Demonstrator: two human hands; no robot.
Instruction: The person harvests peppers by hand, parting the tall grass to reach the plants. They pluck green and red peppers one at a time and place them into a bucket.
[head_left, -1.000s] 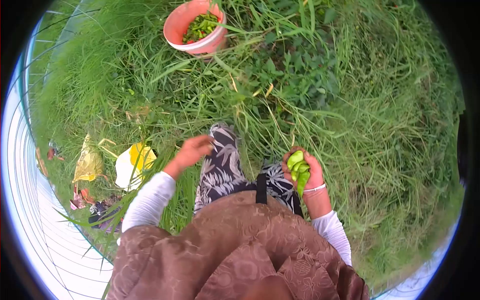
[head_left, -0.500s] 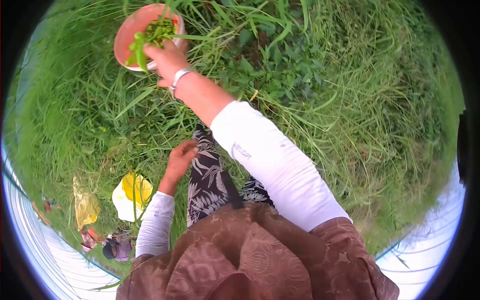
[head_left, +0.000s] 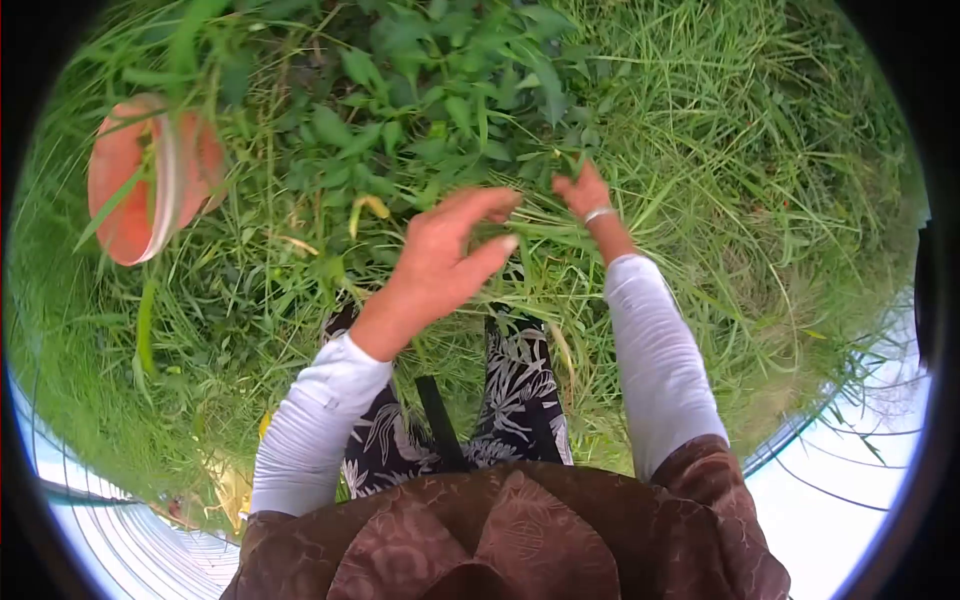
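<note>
My left hand [head_left: 440, 255] is raised over the grass, thumb and fingers spread apart, with nothing between them. To its right, my right hand [head_left: 584, 190], with a silver bangle [head_left: 599, 214] at the wrist, reaches in at the edge of a leafy green plant [head_left: 440, 100]. Its thumb and forefinger look apart; the other fingers are partly hidden. A pinkish-red bucket [head_left: 125, 205] with a pale rim lies tilted in the grass at the left, away from both hands. Grass blades cross in front of it, and its contents are mostly hidden.
Tall grass [head_left: 720, 150] surrounds the plant and my legs [head_left: 515, 385]. A yellowish sack [head_left: 230, 485] lies at the lower left. White ribbed sheeting [head_left: 820, 490] runs along both lower sides. A yellowed leaf [head_left: 372, 207] shows near my left hand.
My right hand has left the bucket of green peppers and moved right to the plant. My left hand has risen from beside my leg. The bucket now appears farther left and more tilted.
</note>
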